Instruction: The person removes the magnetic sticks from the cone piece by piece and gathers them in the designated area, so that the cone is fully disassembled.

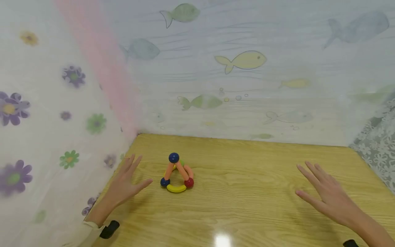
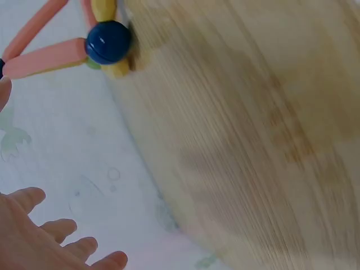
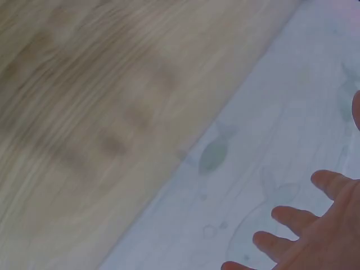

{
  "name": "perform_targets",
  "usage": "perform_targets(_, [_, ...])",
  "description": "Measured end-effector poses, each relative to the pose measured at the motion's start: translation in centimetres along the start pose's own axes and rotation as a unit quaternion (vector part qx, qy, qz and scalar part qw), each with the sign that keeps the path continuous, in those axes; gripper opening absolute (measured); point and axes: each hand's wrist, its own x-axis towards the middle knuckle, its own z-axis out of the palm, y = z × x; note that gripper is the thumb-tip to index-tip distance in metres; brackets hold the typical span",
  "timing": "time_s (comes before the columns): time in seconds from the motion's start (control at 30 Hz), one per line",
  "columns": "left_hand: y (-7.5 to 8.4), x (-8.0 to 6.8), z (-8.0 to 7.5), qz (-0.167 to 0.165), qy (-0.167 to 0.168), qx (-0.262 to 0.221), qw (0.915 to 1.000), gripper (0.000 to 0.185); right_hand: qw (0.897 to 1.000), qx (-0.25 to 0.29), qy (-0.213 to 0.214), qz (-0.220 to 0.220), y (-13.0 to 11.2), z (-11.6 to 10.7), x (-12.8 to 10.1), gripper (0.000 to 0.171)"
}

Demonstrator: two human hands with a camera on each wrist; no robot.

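Note:
A small frame of toy magnetic rods and balls (image 1: 169, 171) stands on the wooden table, left of its middle. Orange rods lean up to a dark blue ball (image 1: 174, 157) at its top. Its base shows a blue ball (image 1: 165, 182), a red ball (image 1: 189, 182) and a curved yellow rod (image 1: 176, 188); a green part behind is mostly hidden. My left hand (image 1: 123, 185) is held just left of the frame, fingers spread, not touching it. Far to the right, my right hand (image 1: 328, 197) hovers over the table with its fingers apart and holds nothing.
The wooden table (image 1: 240, 212) meets a fish-patterned curtain (image 1: 197, 79) at its back edge. A flowered curtain (image 1: 46, 137) hangs along the left side, close to my left arm. White lace (image 1: 382, 147) borders the right edge.

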Motion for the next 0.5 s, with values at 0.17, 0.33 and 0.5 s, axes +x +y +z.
perform_targets(0.17, [1.0, 0.4, 0.6, -0.006, -0.002, -0.062, 0.9981, 0.090, 0.999, 0.029, 0.011, -0.030, -2.5, 1.0, 2.4, 0.077])
perform_targets(0.33, [2.4, 1.1, 1.1, 0.014, 0.011, -0.123, 0.9923, 0.083, 0.998, 0.032, 0.015, -0.059, -4.5, 2.1, 4.7, 0.075])
perform_targets(0.5, [3.2, 1.8, 1.8, 0.056, 0.024, -0.198, 0.9783, 0.076, 0.995, 0.064, -0.001, -0.080, -6.5, 2.9, 6.7, 0.071])
